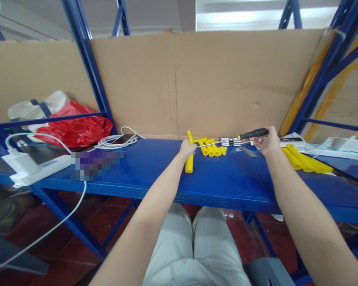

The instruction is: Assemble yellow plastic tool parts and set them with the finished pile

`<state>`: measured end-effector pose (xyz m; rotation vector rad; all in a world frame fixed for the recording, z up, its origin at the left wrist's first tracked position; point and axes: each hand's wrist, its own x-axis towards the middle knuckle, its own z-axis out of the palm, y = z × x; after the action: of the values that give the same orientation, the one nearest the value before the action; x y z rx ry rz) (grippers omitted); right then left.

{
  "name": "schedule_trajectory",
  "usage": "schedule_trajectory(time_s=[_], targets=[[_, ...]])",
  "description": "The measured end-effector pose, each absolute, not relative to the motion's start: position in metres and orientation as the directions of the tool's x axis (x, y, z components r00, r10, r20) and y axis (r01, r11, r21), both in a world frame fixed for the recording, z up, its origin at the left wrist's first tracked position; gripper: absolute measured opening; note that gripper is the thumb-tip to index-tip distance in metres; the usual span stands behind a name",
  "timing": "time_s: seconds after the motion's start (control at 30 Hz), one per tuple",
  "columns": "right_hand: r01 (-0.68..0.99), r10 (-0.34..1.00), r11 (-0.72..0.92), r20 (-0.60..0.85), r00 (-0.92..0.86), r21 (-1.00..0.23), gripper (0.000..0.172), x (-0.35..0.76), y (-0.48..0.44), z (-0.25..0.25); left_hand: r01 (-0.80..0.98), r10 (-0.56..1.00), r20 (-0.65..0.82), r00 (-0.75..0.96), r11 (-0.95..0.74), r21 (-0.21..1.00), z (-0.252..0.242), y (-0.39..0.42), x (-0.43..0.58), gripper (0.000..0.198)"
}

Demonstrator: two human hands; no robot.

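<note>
My left hand (188,148) is closed around a yellow T-shaped plastic handle (189,163), its round tube end pointing toward me. In my right hand (268,141) is a screwdriver (253,134) with a black grip. Its long metal shaft runs left and slightly down, and its tip ends at my left hand, where the exact contact is hidden by the fingers. Just right of the left hand lie several similar yellow handles (211,150) in a row. Flat metal strips (248,151) and small metal bits (238,149) lie between the hands.
More yellow tubes (306,161) lie right of my right hand, by a white power strip (336,152). At left are another power strip (44,169), a coiled white cable (116,141) and a red plastic bag (77,124). Cardboard (214,83) backs the blue shelf (149,169).
</note>
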<state>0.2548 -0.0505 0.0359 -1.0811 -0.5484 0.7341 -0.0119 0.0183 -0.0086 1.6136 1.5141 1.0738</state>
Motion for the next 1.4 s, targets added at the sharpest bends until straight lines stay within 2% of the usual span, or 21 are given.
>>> schedule_trajectory(time_s=[0.23, 0.37, 0.53, 0.67, 0.8, 0.9, 1.03, 1.17, 1.23, 1.3, 1.33, 1.37, 1.4], targets=[[-0.222, 0.827, 0.173, 0.019, 0.563, -0.96, 0.025, 0.251, -0.051, 0.035, 0.443, 0.989, 0.147, 0.003, -0.133, 0.887, -0.01, 0.019, -0.012, 0.026], [-0.165, 0.885, 0.087, 0.0, 0.466, -0.982, 0.029, 0.253, -0.048, 0.033, 0.438, 0.988, 0.155, -0.008, -0.136, 0.889, -0.01, 0.019, -0.011, 0.023], [0.008, 0.952, -0.134, -0.126, 0.28, -0.991, 0.033, 0.249, -0.049, 0.031, 0.461, 0.989, 0.147, -0.005, -0.128, 0.878, -0.01, 0.019, -0.011, 0.027], [0.165, 0.959, -0.255, -0.228, 0.166, -0.953, 0.03, 0.242, -0.051, 0.025, 0.516, 0.987, 0.157, -0.022, -0.123, 0.848, -0.01, 0.017, -0.011, 0.034], [0.287, 0.956, -0.293, -0.285, 0.071, -0.912, 0.027, 0.236, -0.048, 0.013, 0.55, 0.988, 0.152, -0.02, -0.117, 0.827, -0.01, 0.015, -0.01, 0.042], [0.372, 0.959, -0.265, -0.284, 0.003, -0.89, 0.033, 0.234, -0.046, 0.004, 0.559, 0.991, 0.13, 0.02, -0.119, 0.821, -0.01, 0.013, -0.009, 0.05], [0.485, 0.974, -0.183, -0.224, -0.027, -0.855, 0.039, 0.234, -0.044, -0.002, 0.583, 0.983, 0.14, 0.117, -0.182, 0.792, -0.013, 0.009, -0.007, 0.065], [0.582, 0.993, -0.121, -0.109, 0.056, -0.804, 0.022, 0.245, -0.037, -0.003, 0.636, 0.957, 0.205, 0.204, -0.289, 0.716, -0.014, 0.005, -0.005, 0.071], [0.681, 0.987, -0.11, 0.0, 0.159, -0.724, 0.013, 0.257, -0.028, -0.006, 0.669, 0.944, 0.22, 0.247, -0.33, 0.666, -0.013, 0.002, -0.005, 0.072], [0.804, 0.958, -0.136, 0.129, 0.255, -0.579, 0.009, 0.271, -0.018, -0.011, 0.676, 0.93, 0.234, 0.283, -0.367, 0.639, -0.012, 0.0, -0.003, 0.071], [0.82, 0.949, -0.137, 0.163, 0.269, -0.555, 0.005, 0.279, -0.012, -0.014, 0.669, 0.924, 0.246, 0.292, -0.381, 0.638, -0.012, -0.001, -0.002, 0.071], [0.838, 0.941, -0.148, 0.185, 0.282, -0.525, 0.006, 0.285, -0.008, -0.018, 0.661, 0.92, 0.257, 0.295, -0.391, 0.641, -0.012, -0.001, -0.001, 0.07], [0.892, 0.939, -0.137, 0.231, 0.256, -0.43, 0.012, 0.29, -0.004, -0.022, 0.653, 0.918, 0.266, 0.294, -0.396, 0.645, -0.012, -0.002, 0.0, 0.069]])
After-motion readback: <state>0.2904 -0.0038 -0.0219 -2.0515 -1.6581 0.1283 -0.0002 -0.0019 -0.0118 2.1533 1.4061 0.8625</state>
